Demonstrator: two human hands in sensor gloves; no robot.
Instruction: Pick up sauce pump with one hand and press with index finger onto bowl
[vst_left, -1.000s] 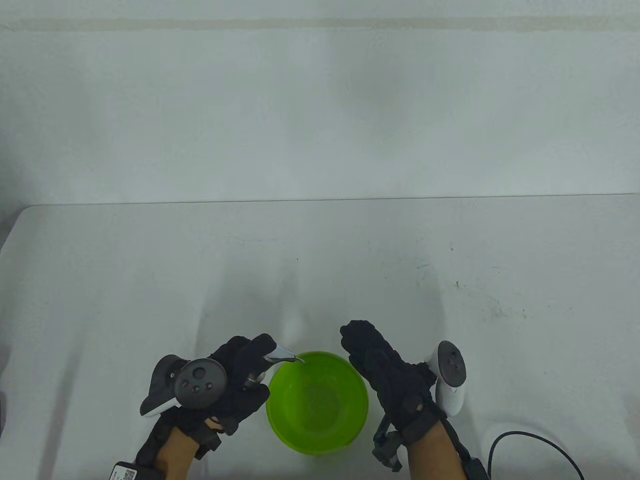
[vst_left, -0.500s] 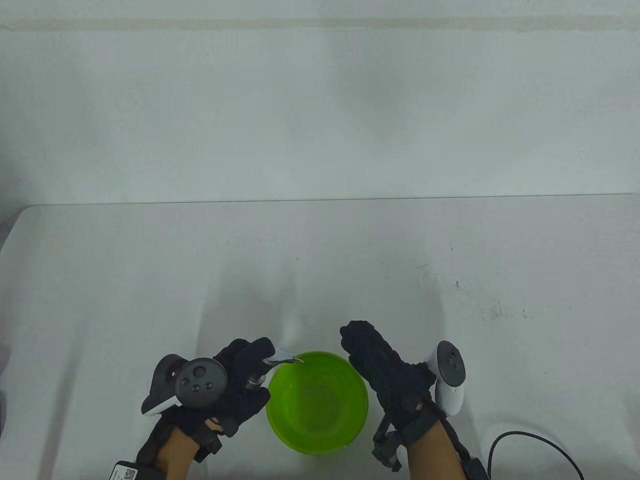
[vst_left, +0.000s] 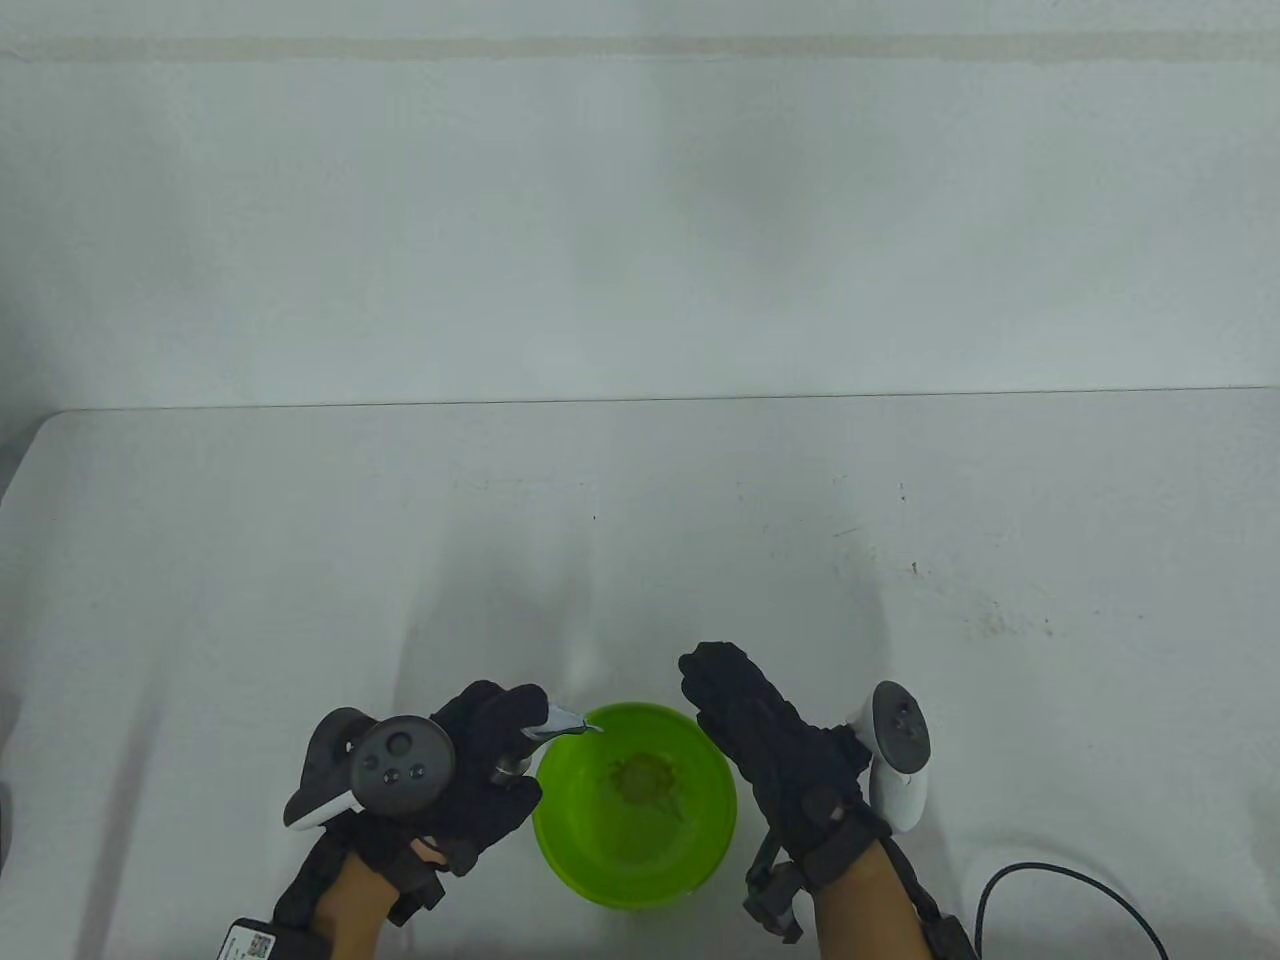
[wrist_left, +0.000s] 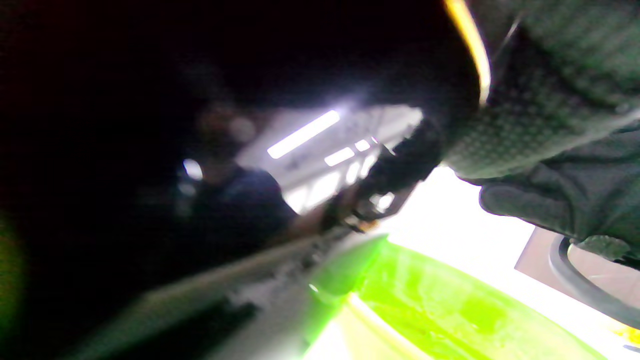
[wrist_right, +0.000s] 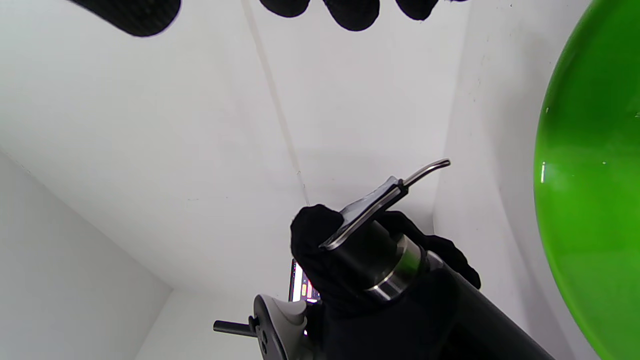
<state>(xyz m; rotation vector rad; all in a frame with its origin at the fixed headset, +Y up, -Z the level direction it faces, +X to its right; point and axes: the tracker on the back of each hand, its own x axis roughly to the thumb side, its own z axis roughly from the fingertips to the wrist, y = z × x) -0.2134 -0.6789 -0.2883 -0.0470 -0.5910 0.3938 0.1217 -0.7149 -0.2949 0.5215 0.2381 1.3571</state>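
We are holding the sauce pump (vst_left: 520, 745) in our left hand (vst_left: 470, 775), just beside the left rim of the green bowl (vst_left: 700, 860). Our gloved fingers are wrapping around its dark body, clamped on it, and the index finger (vst_left: 515, 705) is lying along the top of the silver pump head. In the right wrist view the pump (wrist_right: 380, 250) is showing plainly: the fingertip (wrist_right: 312, 225) is sitting on the rear of the flat lever, the thin curved spout is sticking out past it toward the bowl (wrist_right: 590, 210), and the other fingers are curling around the black collar and metal ring below. In the table view the spout tip is reaching over the bowl's near-left edge. A brownish splotch of sauce (vst_left: 640, 780) is lying on the bowl's floor.

Our right hand (vst_left: 775, 755) is resting on the table (vst_left: 700, 520) just to the right of the bowl, its fingers lying close together and stretched forward, gripping nothing; whether it is touching the bowl's wall, we cannot tell. The left wrist view is mostly dark and blurred, showing only glove fabric and a part of the green bowl (wrist_left: 440, 305). A black cable (vst_left: 1060, 885) is curving at the table's lower right corner.
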